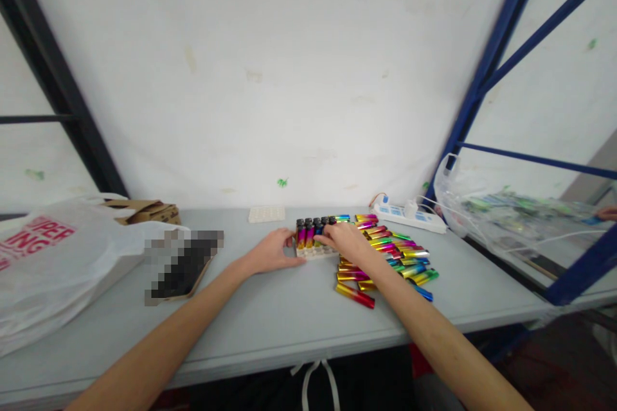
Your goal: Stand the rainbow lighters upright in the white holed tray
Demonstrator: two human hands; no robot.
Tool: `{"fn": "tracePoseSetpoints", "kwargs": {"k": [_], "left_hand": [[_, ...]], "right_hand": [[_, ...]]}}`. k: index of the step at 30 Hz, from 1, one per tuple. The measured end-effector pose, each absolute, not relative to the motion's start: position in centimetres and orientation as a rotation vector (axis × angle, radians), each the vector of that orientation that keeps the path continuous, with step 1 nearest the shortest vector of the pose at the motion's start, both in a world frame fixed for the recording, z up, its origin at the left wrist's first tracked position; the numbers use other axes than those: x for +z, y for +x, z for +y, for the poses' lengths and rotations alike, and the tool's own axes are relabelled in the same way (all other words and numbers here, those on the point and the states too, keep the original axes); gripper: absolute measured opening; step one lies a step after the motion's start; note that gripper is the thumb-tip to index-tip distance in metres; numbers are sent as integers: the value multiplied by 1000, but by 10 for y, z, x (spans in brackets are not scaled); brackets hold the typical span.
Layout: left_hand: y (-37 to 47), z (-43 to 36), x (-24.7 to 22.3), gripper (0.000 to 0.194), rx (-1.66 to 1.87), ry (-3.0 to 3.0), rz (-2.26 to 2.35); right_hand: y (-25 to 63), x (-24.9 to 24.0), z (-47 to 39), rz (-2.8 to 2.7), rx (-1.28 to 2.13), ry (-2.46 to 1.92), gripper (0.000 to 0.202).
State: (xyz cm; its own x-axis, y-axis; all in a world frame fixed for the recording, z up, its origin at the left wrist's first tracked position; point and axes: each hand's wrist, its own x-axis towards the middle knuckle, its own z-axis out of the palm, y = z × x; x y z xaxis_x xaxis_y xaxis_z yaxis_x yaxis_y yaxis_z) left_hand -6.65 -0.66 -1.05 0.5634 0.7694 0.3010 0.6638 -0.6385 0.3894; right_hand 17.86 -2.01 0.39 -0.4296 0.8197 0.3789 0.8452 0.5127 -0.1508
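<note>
A white tray with slots [315,253] lies on the table, with several shiny lighters [301,237] standing upright in its rear rows, their black tops up. My left hand [276,250] holds the tray's left end, thumb along the front corner. Over the right part of the tray is my right hand [343,239], its fingers closed at a lighter among the standing ones; the fingertips are partly hidden. Beside and under my right forearm, a loose pile of multicoloured metallic lighters [415,271] spreads over the table. One red-and-yellow lighter [355,295] lies nearest the front edge.
Behind the tray lies another white slotted tray [267,214]. A power strip [409,217] with cables sits at the back right. On the left are a phone [193,266], a white plastic bag [72,263] and cardboard [144,212]. Blue metal posts [486,83] stand right, near another person's hand [606,213].
</note>
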Motion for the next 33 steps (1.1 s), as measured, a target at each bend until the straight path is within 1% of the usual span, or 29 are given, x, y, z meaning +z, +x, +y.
{"fn": "tracePoseSetpoints", "kwargs": {"k": [3, 7, 9, 12, 13, 17, 22, 28, 31, 33], "left_hand": [[-67, -7, -10, 55, 654, 2556, 1209], [-66, -7, -9, 56, 632, 2565, 1205], [-66, -7, -8, 57, 625, 2570, 1203], [-66, -8, -8, 56, 635, 2558, 1211], [-66, -8, -8, 56, 638, 2554, 1216], [-66, -8, -8, 58, 619, 2552, 1243], [-67, -8, -7, 56, 647, 2553, 1225], [-67, -9, -7, 58, 621, 2578, 1230], [-67, -9, -7, 58, 594, 2585, 1231], [-67, -9, -6, 59, 590, 2582, 1230]], "right_hand": [[182, 8, -21, -2410, -61, -1318, 55], [207, 16, -15, -2162, -87, -1315, 57], [225, 16, -7, -2060, -95, -1341, 50], [248, 6, 7, -2192, -59, -1340, 25], [253, 2, 10, -2263, -60, -1343, 23], [255, -8, 17, -2431, -126, -1442, 32], [247, -4, 19, -2428, -179, -1583, 20], [250, 0, 17, -2316, -170, -1663, 28], [250, 2, 16, -2248, -116, -1717, 28], [249, 3, 15, -2265, -115, -1672, 27]]}}
